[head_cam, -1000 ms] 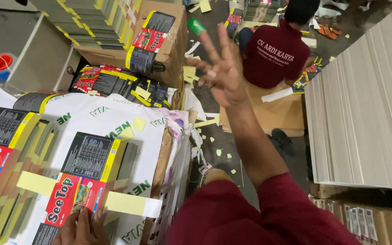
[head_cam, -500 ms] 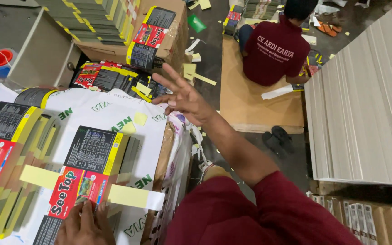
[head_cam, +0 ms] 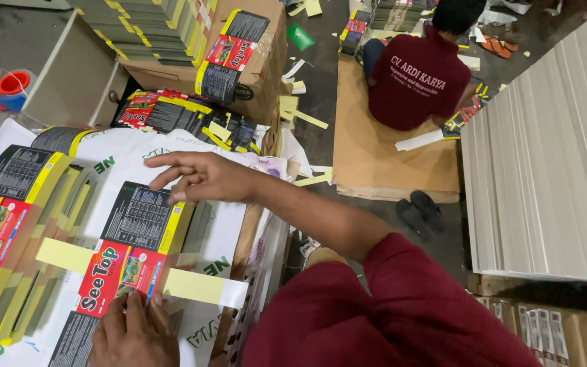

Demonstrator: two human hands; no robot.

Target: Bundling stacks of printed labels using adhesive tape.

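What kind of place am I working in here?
Probably a packing workshop with floor-level work: stacks of flat printed cartons, cardboard boxes full of them, and a co-worker seated on a cardboard sheet.

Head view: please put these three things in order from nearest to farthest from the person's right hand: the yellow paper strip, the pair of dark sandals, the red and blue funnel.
From the right hand:
1. Yellow paper strip, just below the hand, lying across the black, red and yellow pack.
2. Red and blue funnel, far left, on the grey floor.
3. Pair of dark sandals, far right, past the cardboard sheet's edge.
The funnel and sandals are nearly equal; that order is uncertain.
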